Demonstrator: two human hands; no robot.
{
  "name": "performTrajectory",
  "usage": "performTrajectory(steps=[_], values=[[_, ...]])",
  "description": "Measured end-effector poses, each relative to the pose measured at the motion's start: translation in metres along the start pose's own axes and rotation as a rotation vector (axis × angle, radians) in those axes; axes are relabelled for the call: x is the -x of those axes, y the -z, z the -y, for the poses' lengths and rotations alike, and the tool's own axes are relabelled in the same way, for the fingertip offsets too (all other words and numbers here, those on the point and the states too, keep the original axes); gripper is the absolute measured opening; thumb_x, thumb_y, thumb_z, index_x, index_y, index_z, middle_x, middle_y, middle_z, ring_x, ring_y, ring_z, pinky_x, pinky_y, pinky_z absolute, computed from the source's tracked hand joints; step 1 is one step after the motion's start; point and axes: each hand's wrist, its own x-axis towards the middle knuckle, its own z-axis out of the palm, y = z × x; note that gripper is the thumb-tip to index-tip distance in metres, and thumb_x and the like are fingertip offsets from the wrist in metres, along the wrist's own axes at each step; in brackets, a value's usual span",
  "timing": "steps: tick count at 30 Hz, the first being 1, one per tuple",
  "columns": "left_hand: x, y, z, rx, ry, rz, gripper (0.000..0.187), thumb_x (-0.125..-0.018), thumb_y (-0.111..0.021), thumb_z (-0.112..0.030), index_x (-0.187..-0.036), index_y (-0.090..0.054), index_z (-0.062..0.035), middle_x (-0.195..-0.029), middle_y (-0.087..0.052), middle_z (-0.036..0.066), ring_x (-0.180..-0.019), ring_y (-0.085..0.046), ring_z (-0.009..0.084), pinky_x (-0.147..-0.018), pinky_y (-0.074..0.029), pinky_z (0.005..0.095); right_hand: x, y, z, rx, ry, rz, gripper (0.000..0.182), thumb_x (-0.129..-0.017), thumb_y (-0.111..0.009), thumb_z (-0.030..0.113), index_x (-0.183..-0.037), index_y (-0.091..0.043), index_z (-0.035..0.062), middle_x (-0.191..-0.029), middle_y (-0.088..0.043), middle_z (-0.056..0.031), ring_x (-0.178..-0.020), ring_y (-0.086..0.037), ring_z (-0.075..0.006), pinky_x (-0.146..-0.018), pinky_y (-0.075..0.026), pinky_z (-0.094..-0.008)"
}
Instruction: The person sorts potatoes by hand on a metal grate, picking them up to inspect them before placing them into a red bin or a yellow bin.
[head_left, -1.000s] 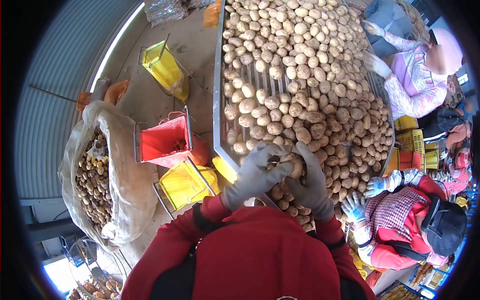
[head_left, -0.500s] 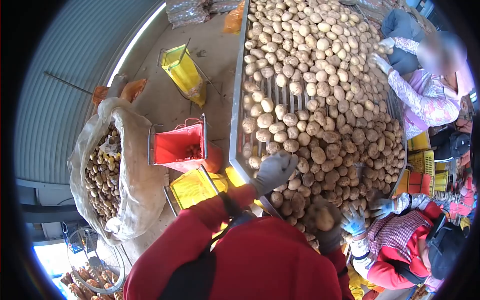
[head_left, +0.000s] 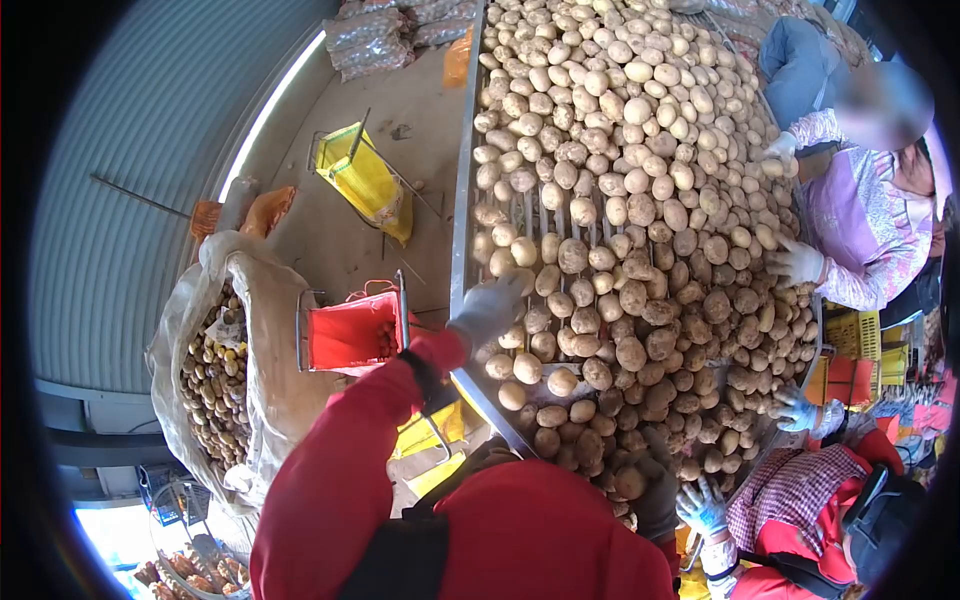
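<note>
My left hand [head_left: 488, 309], in a grey glove, reaches over the left rim of the sorting table [head_left: 459, 230]. Its fingers stretch forward and touch a potato [head_left: 523, 281] at the fingertips. Close to my body, my right hand [head_left: 656, 492] wears a dark, soiled glove, partly in shadow. Its fingers curl around a potato [head_left: 629, 483]. Many loose potatoes [head_left: 640, 210] cover the slatted table around both hands, and some bare metal slats [head_left: 540, 210] show between them.
Left of the table stand a red bag on a frame [head_left: 350, 335], a yellow bag on a frame [head_left: 365, 185] and a large white sack of potatoes [head_left: 285, 350]. Two co-workers, one in a patterned jacket [head_left: 860, 220] and one in a checked vest [head_left: 790, 500], work along the right side.
My left hand has moved forward and left, from a closed shape to stretched fingers. My right hand has drawn closer to my body. The co-workers' hands have shifted, and the view has turned slightly.
</note>
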Motion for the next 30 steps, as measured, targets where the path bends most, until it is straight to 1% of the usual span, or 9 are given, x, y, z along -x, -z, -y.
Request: performTrajectory(steps=[3,7,9,11,13,16,19,26,30], values=[[-0.045,-0.006,0.006,0.03,0.053,0.132,0.044,-0.095,-0.066,-0.022,-0.134,-0.062,-0.0015,-0.135,-0.06,0.026,-0.101,-0.074,0.0423,-0.086,-0.06,0.0501,-0.03,-0.019,0.023,-0.079,-0.109,-0.027,0.048,-0.098,-0.058,0.006,-0.145,-0.055,-0.0053,-0.119,-0.073,-0.0137,-0.105,-0.069,-0.0206,-0.095,-0.057,-0.0316],[-0.09,-0.027,0.023,0.144,0.096,0.278,0.053,-0.101,-0.063,-0.032,-0.143,-0.057,0.0005,-0.13,-0.066,0.023,-0.112,-0.072,0.0348,-0.09,-0.059,0.0464,-0.072,-0.037,0.06,-0.536,-0.425,-0.042,0.038,-0.103,-0.061,0.013,-0.139,-0.062,-0.0008,-0.118,-0.071,-0.0108,-0.104,-0.068,-0.0167,-0.094,-0.055,-0.0293],[-0.06,0.021,0.01,0.967,0.24,0.342,0.058,-0.104,-0.061,-0.036,-0.149,-0.053,-0.0002,-0.138,-0.065,0.018,-0.121,-0.068,0.0297,-0.097,-0.058,0.0439,-0.079,-0.037,0.066,-0.517,-0.369,0.015,0.041,-0.107,-0.056,0.013,-0.144,-0.059,-0.0017,-0.121,-0.07,-0.0102,-0.106,-0.067,-0.0153,-0.094,-0.054,-0.0285],[-0.014,0.043,-0.026,1.024,-0.302,0.169,0.058,-0.108,-0.058,-0.036,-0.153,-0.05,-0.0011,-0.141,-0.063,0.014,-0.126,-0.064,0.0241,-0.104,-0.054,0.04,-0.084,-0.038,0.058,-0.475,-0.324,0.024,0.043,-0.108,-0.057,0.016,-0.147,-0.056,-0.0035,-0.129,-0.068,-0.011,-0.114,-0.065,-0.0164,-0.099,-0.053,-0.0295],[0.025,0.05,-0.068,1.164,-0.395,0.184,0.056,-0.11,-0.056,-0.033,-0.155,-0.048,-0.0013,-0.14,-0.064,0.012,-0.125,-0.063,0.0197,-0.107,-0.052,0.036,-0.089,-0.043,0.072,-0.394,-0.279,0.063,0.045,-0.11,-0.059,0.021,-0.147,-0.055,-0.0041,-0.133,-0.066,-0.0108,-0.118,-0.064,-0.0158,-0.101,-0.053,-0.0294],[0.056,0.042,-0.131,1.639,0.059,0.359,0.044,-0.111,-0.058,-0.026,-0.148,-0.057,-0.0009,-0.125,-0.069,0.007,-0.112,-0.065,0.012,-0.096,-0.054,0.0279,-0.105,-0.066,0.101,-0.499,-0.317,0.143,0.045,-0.11,-0.061,0.026,-0.144,-0.056,-0.0032,-0.134,-0.065,-0.0089,-0.12,-0.062,-0.0139,-0.099,-0.053,-0.0293],[0.075,0.034,-0.144,1.834,0.074,0.31,0.038,-0.113,-0.053,-0.025,-0.145,-0.06,-0.0046,-0.144,-0.065,0.009,-0.118,-0.068,0.0163,-0.094,-0.059,0.03,-0.095,-0.074,0.108,-0.506,-0.314,0.131,0.048,-0.108,-0.064,0.029,-0.143,-0.056,-0.0031,-0.129,-0.067,-0.0075,-0.112,-0.065,-0.0119,-0.093,-0.055,-0.0269],[0.111,0.063,-0.17,1.415,0.231,0.11,0.027,-0.109,-0.062,-0.017,-0.132,-0.069,-0.0061,-0.098,-0.07,-0.002,-0.068,-0.054,0.0013,-0.06,-0.047,0.0181,-0.068,-0.063,0.119,-0.52,-0.346,0.157,0.055,-0.103,-0.071,0.027,-0.147,-0.052,0.0009,-0.121,-0.068,-0.0063,-0.101,-0.065,-0.0104,-0.081,-0.056,-0.0255],[0.114,0.029,-0.172,1.302,0.076,0.032,0.029,-0.106,-0.065,-0.017,-0.133,-0.069,-0.0061,-0.1,-0.07,-0.001,-0.071,-0.056,0.0021,-0.062,-0.049,0.0198,-0.055,-0.06,0.107,-0.419,-0.299,0.222,0.06,-0.101,-0.069,0.017,-0.154,-0.045,0.0047,-0.119,-0.068,-0.0069,-0.095,-0.065,-0.0087,-0.074,-0.055,-0.0247]])
